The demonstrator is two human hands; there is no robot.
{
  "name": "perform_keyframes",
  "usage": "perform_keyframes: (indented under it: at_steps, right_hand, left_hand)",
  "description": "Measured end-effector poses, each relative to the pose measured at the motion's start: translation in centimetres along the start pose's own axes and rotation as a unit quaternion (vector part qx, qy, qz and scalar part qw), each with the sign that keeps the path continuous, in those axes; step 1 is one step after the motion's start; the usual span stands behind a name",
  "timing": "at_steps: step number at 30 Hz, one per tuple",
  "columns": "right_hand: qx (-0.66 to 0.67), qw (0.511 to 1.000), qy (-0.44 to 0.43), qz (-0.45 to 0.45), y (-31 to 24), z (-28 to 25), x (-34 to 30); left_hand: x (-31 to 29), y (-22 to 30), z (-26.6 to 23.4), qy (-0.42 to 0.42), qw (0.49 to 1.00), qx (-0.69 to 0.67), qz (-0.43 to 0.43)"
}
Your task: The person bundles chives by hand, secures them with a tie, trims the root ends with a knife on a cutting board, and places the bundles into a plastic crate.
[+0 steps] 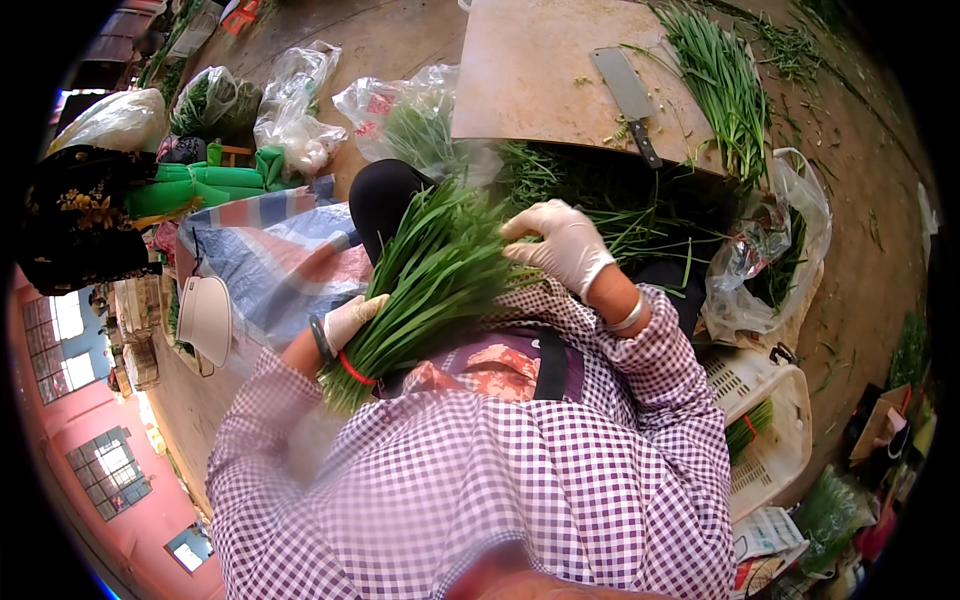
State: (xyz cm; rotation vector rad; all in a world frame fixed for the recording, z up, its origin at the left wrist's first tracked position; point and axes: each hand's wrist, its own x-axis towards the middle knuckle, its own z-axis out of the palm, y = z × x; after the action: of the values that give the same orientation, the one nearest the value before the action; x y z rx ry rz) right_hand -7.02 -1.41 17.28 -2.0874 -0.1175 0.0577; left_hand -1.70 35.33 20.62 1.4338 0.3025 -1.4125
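A thick bunch of green garlic chives (430, 260) lies slanted across my lap, tied near its lower end with a red band (357, 368). My gloved left hand (352, 325) is closed around the bunch just above that band; the leaves hide most of its fingers. On the other side, my gloved right hand (562, 245) is at the edge of the leaves, with bent fingers and a gap between thumb and fingers. I see nothing held in it. Whether its fingertips touch the leaves, I cannot tell.
Ahead stands a board (540, 70) bearing a cleaver (627, 95) and loose chives (715, 95). Loose stalks lie below its near edge. Right of me are a clear plastic bag (745, 270) and a cream crate (785, 440). A striped woven sheet (270, 260) lies left.
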Motion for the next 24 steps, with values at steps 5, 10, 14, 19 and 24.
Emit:
perform_keyframes:
  at_steps: [5, 10, 14, 19, 24]
  right_hand:
    - [0.053, 0.998, 0.005, -0.025, 0.2, 2.6, 0.4]
    - [0.355, 0.926, 0.121, 0.049, 0.9, 3.2, 0.0]
    - [0.035, 0.991, 0.117, 0.059, 1.0, 0.0, 0.0]
    - [0.015, 0.986, 0.132, -0.097, -1.6, -0.5, 0.4]
    - [-0.064, 0.984, -0.019, -0.164, -2.9, 1.3, 2.0]
  left_hand:
    - [-0.1, 0.1, -0.3, 0.002, 1.000, 0.030, -0.002]
    - [-0.1, 0.1, 0.0, 0.004, 0.999, 0.029, 0.013]
    - [-0.5, -0.3, 0.0, 0.019, 0.998, 0.058, 0.018]
    - [-0.2, 0.0, 0.0, 0.032, 0.992, 0.117, 0.021]
    - [0.0, 0.1, -0.1, 0.051, 0.983, 0.176, 0.004]
